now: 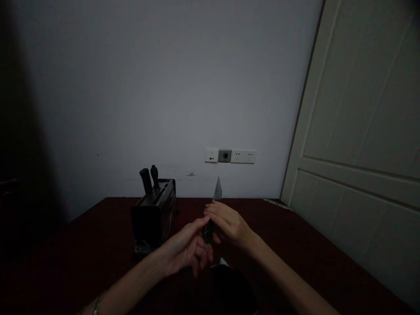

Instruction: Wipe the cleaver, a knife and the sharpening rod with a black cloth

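Two hands, one black-handled, pointed grey-metal knife, tip up: right hand nearer blade, fingers pinching; left hand at handle, fingers curled, grip unclear from here.

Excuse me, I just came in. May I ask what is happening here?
A person is holding a knife, blade upward, above a dark red table. The right hand covers part of it with its fingers; the left hand has its thumb at the handle, other fingers loosely curled. On the left stands a knife block with two black handles sticking out. Below the hands is a dark item, too dim to identify.
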Action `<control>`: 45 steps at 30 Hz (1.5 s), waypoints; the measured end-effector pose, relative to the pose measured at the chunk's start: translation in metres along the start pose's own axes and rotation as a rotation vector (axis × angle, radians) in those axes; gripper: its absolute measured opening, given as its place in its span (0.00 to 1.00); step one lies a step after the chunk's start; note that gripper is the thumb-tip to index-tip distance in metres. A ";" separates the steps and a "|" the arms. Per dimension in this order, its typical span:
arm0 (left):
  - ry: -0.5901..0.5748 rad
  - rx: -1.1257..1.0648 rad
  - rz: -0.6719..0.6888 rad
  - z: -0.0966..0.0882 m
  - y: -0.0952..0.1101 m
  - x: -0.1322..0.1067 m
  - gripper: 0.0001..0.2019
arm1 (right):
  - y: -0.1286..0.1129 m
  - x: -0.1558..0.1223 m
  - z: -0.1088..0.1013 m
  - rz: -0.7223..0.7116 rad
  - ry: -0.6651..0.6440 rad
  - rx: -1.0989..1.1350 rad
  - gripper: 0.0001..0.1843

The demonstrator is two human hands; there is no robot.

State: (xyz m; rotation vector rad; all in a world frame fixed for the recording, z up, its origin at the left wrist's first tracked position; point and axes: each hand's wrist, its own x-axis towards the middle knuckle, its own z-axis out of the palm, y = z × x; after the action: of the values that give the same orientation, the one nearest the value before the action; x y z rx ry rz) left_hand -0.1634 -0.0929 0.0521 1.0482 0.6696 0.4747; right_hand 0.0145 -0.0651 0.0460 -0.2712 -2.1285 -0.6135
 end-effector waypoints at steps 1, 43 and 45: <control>0.000 -0.003 0.004 0.001 -0.003 0.001 0.28 | -0.001 -0.002 0.000 -0.009 -0.016 -0.008 0.19; 0.158 0.236 0.277 0.018 -0.082 0.050 0.24 | -0.033 -0.031 0.022 1.926 0.167 1.330 0.35; 0.163 0.226 0.257 0.017 -0.087 0.053 0.25 | -0.032 -0.028 0.022 1.951 0.163 1.344 0.35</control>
State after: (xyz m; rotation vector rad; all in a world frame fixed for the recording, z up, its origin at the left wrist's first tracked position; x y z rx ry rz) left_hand -0.1100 -0.1066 -0.0351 1.3277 0.7482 0.7257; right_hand 0.0026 -0.0803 0.0019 -1.0992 -0.8330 1.6832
